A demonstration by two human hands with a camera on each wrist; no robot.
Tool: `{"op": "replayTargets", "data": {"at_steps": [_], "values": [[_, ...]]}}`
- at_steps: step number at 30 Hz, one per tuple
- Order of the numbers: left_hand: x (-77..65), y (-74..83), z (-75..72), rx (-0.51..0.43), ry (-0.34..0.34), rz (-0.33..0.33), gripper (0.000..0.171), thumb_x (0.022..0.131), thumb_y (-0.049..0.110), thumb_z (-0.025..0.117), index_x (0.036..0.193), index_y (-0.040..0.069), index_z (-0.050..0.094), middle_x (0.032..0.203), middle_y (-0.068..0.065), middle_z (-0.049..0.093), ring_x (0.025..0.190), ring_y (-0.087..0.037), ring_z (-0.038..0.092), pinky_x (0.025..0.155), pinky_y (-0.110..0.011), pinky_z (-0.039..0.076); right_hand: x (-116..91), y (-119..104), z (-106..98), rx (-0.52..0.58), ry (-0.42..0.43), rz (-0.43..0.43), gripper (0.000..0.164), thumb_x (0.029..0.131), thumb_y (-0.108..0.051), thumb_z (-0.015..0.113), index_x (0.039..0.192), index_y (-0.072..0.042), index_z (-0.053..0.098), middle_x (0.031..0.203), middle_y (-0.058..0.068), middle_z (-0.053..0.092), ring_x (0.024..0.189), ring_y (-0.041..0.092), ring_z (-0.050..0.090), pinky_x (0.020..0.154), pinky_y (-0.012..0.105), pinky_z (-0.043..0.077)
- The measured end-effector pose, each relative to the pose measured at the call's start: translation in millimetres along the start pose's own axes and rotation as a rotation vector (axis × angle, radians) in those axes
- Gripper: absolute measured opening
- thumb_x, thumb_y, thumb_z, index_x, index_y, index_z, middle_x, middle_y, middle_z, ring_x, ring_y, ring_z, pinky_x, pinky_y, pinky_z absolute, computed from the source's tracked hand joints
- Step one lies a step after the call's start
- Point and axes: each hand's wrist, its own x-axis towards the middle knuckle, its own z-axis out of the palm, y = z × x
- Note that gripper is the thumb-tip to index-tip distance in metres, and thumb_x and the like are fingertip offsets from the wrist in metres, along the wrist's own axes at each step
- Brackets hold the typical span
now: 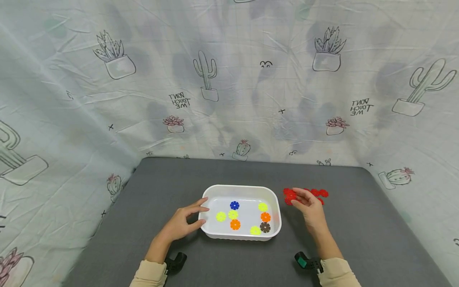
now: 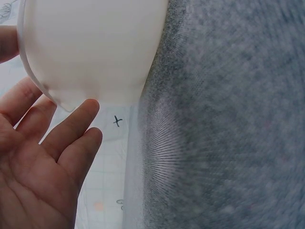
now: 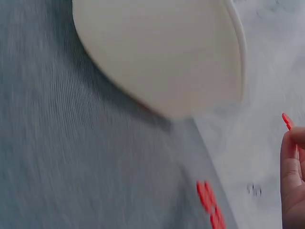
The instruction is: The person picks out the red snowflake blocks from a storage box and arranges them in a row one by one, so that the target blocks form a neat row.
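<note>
A white tray (image 1: 240, 235) holds several small notched discs, among them a blue disc (image 1: 234, 205), a brown disc (image 1: 265, 227), orange discs and yellow-green discs. My left hand (image 1: 184, 221) rests at the tray's left end, fingertips over the rim. Its two lower fingers lie along the outer wall in the left wrist view. Right of the tray, my right hand (image 1: 311, 209) pinches a red disc (image 3: 287, 120) between thumb and fingers, above the grey table. More red discs (image 1: 314, 192) lie behind that hand, partly hidden by it.
The grey table (image 1: 244, 263) carries the tray near its middle. A pale curtain (image 1: 244, 119) printed with cactus drawings hangs behind the table and along both sides. Black bands (image 1: 175, 263) sit at both wrists, below tan sleeves (image 1: 150, 273).
</note>
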Motion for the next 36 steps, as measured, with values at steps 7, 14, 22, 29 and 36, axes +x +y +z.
{"op": "replayTargets", "data": {"at_steps": [7,14,22,29,36], "values": [[0.9,8.3,-1.5,-0.011,-0.002,-0.003,0.032,0.085,0.008,0.068,0.116,0.001,0.065,0.141,-0.022,0.047,0.128,-0.04,0.045,0.1,-0.047,0.045,3.7,8.1,-34.9,0.05,0.138,0.086,0.041,0.086,0.003,0.065,0.125,0.007,0.053,0.1,-0.012,0.061,0.092,0.001,0.058,0.075,0.01,0.05],[-0.3,-18.0,6.7,-0.007,0.012,-0.004,0.033,0.086,0.016,0.069,0.118,0.007,0.066,0.144,-0.011,0.046,0.131,-0.033,0.045,0.1,-0.048,0.044,11.5,17.1,-67.1,0.082,0.321,0.146,0.036,0.084,0.011,0.062,0.118,0.001,0.06,0.094,-0.012,0.063,0.087,-0.002,0.06,0.071,0.009,0.049],[-1.0,-19.7,5.8,-0.018,0.011,0.012,0.034,0.088,0.024,0.067,0.119,0.01,0.066,0.145,-0.006,0.046,0.132,-0.032,0.045,0.1,-0.047,0.045,18.7,30.0,-92.9,0.013,0.435,0.212,0.04,0.083,0.014,0.06,0.122,0.007,0.055,0.083,-0.019,0.063,0.079,-0.007,0.059,0.067,0.006,0.048],[-1.6,-17.5,5.5,-0.027,0.007,0.005,0.034,0.087,0.021,0.068,0.119,0.01,0.066,0.145,-0.009,0.046,0.132,-0.033,0.045,0.1,-0.05,0.043,22.6,40.6,-100.3,-0.267,0.425,0.226,0.042,0.085,0.008,0.061,0.127,0.006,0.053,0.077,-0.03,0.053,0.076,-0.014,0.051,0.066,0.003,0.044],[-1.2,-19.4,6.6,-0.027,0.004,0.002,0.034,0.088,0.023,0.068,0.119,0.009,0.066,0.145,-0.007,0.046,0.132,-0.031,0.044,0.101,-0.048,0.043,22.7,42.8,-99.2,-0.538,0.399,0.219,0.037,0.087,0.0,0.062,0.124,0.003,0.059,0.097,0.007,0.066,0.071,-0.017,0.042,0.06,0.004,0.04]]}}
